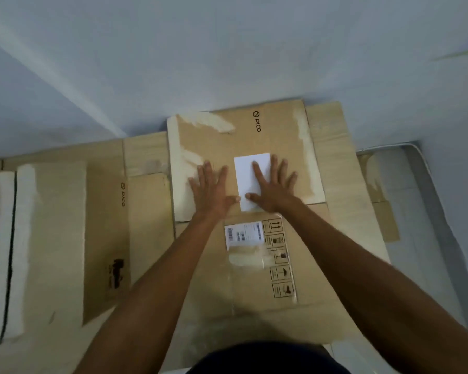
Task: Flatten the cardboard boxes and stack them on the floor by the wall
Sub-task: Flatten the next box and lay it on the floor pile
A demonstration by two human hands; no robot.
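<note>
A flattened brown cardboard box printed "PICO" lies on top of a stack of flat boxes against the wall. My left hand presses flat on it with straight, spread fingers. My right hand presses beside it, its fingers partly over a white label stuck on the box. Under the top piece lies a larger flattened box with a shipping label and handling symbols. A wider flat sheet sticks out at the right beneath both.
More flattened cardboard with torn white patches covers the floor at the left. The pale blue wall runs behind the stack. Bare grey floor shows at the right, with a white cable near the wall.
</note>
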